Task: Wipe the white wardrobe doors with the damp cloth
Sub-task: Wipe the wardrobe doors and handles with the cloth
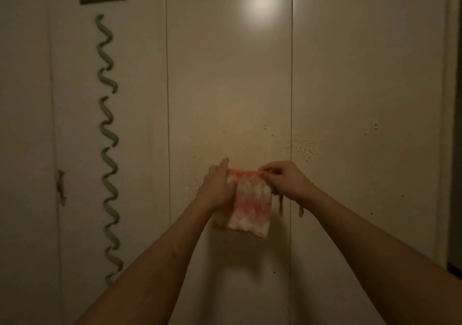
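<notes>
Both hands hold the damp cloth (251,204) up before the middle wardrobe door (230,87): the left hand (217,187) clasps its left edge, the right hand (282,177) pinches its top right corner. The cloth hangs folded, so a loose pinch could let it unfold or drop, leaving the specks (306,147) near the right seam unwiped.
</notes>
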